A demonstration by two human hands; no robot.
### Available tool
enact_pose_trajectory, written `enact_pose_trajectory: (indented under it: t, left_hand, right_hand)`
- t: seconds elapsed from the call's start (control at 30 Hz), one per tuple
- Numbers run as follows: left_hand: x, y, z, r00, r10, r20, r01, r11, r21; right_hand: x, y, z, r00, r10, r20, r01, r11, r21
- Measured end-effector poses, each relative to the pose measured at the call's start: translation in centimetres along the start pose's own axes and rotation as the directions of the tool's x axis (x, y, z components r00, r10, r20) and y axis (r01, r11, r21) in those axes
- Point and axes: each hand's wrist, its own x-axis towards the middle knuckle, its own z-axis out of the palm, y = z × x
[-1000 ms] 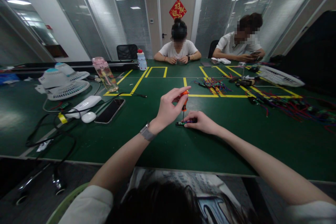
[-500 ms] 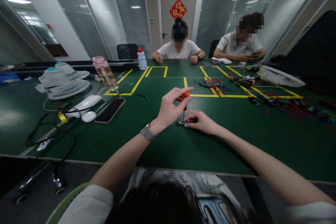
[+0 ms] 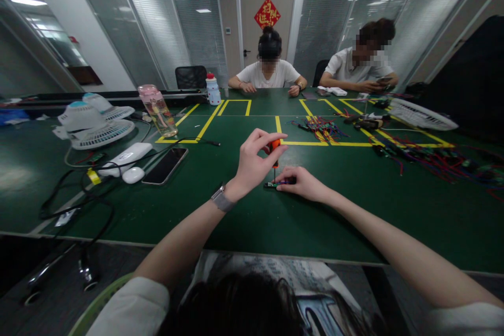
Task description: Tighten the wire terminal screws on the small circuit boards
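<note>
My left hand (image 3: 254, 160) grips the orange-and-black handle of a screwdriver (image 3: 275, 145), with the index finger resting over its top. The screwdriver stands upright, and its thin shaft points down at a small green circuit board (image 3: 271, 185) with dark parts. Whether the tip sits on a screw is too small to tell. My right hand (image 3: 303, 184) is closed on the right part of the board and presses it against the green table (image 3: 236, 226). Its fingers hide much of that end.
Left of my hands lie a phone (image 3: 165, 166), a white mouse (image 3: 134, 175), cables and white fans (image 3: 102, 134). A pink-lided bottle (image 3: 157, 110) stands behind them. Wired boards (image 3: 323, 129) lie in heaps to the right. Two people (image 3: 271, 71) sit across the table.
The screwdriver's handle and my left hand have shifted slightly left, so the tool looks more upright. My right hand has stayed in place. The person opposite has moved their hands a little.
</note>
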Motion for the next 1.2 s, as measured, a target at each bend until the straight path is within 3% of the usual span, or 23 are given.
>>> enact_pose_trajectory:
  t: [0.13,0.27,0.37,0.5,0.6,0.8,1.0,1.2]
  left_hand:
    - [0.05,0.18,-0.28,0.999,0.025,0.024,-0.026,0.999,0.044]
    - [-0.09,0.18,-0.14,0.992,0.033,0.124,-0.022,0.996,-0.086]
    - [-0.18,0.04,0.14,0.997,0.025,0.073,-0.017,0.994,-0.111]
    - [-0.05,-0.03,0.08,0.999,0.039,-0.025,-0.039,0.999,0.005]
    - [0.04,0.01,-0.21,0.999,0.031,0.009,-0.032,0.999,0.018]
    - [-0.18,0.02,-0.08,0.997,0.027,0.068,-0.018,0.991,-0.136]
    - [-0.16,0.02,0.10,0.998,0.053,-0.045,-0.052,0.998,0.026]
    - [-0.11,0.01,-0.13,0.997,0.074,0.026,-0.074,0.997,-0.004]
  right_hand:
    - [0.01,-0.12,-0.01,1.000,0.003,0.002,-0.003,1.000,0.006]
    - [0.03,-0.06,0.01,1.000,0.000,0.007,0.000,1.000,0.015]
    - [0.05,0.11,0.03,1.000,-0.005,0.008,0.005,1.000,0.009]
    - [0.06,0.34,0.08,1.000,-0.017,0.003,0.017,1.000,0.007]
    - [0.07,0.44,0.14,1.000,-0.020,-0.007,0.020,1.000,0.008]
    - [0.08,0.39,0.18,1.000,-0.019,-0.007,0.019,1.000,0.002]
    - [0.08,0.25,0.11,1.000,-0.014,-0.003,0.014,1.000,-0.008]
    - [0.05,0.22,0.12,1.000,-0.016,-0.006,0.016,1.000,0.001]
